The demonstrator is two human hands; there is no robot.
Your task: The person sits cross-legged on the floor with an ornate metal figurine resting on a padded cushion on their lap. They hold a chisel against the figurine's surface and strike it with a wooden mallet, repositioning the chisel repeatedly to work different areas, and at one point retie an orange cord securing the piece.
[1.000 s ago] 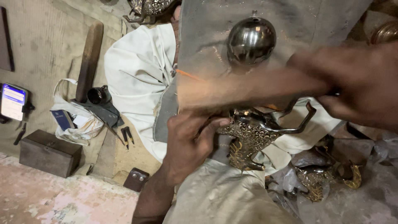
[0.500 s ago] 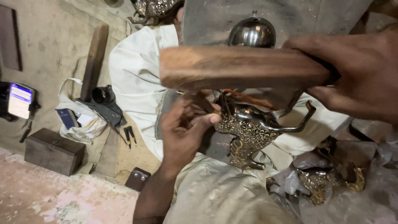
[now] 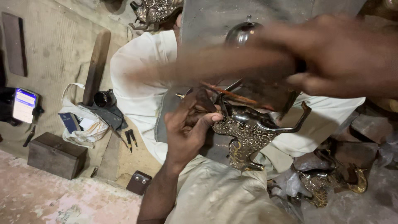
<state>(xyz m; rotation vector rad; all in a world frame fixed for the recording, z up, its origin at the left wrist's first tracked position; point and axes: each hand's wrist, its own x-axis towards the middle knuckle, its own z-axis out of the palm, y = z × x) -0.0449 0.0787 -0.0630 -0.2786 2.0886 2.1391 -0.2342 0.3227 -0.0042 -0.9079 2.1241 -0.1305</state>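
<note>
A view from above onto a seated person's lap. The left hand point(image 3: 188, 128) rises from the bottom of the frame and closes around the front end of an ornate metal animal figurine point(image 3: 248, 130), thumb on top and fingers curled beneath, pinning it against the lap. The figurine lies just to the right of that hand. It is dark with fine gold-coloured engraving, a thin curved tail sweeping up at the far right and a leg pointing down toward the knee.

It looks like solid cast metal: likely heavy, rigid and smooth enough to slip. The thick body appears the safest place to hold; the tail and leg look too slender to bear force.

Above and to the right, the right hand point(image 3: 331, 62) is clenched around a wooden block point(image 3: 215, 64), used like a mallet. Both are heavily blurred, so the exact grip is unclear. A thin metal tool point(image 3: 228, 88) juts up between the left hand's fingers, just beneath the block.

Right of the left hand, lower down, a second engraved figurine point(image 3: 327, 182) lies among crumpled wrapping. Beyond the right hand sits a shiny metal dome point(image 3: 242, 33). Far to the left, on the floor point(image 3: 49, 54), rest a small wooden box point(image 3: 56, 154), a white cloth bag point(image 3: 81, 124), pliers point(image 3: 130, 139) and a lit phone point(image 3: 24, 105).
</note>
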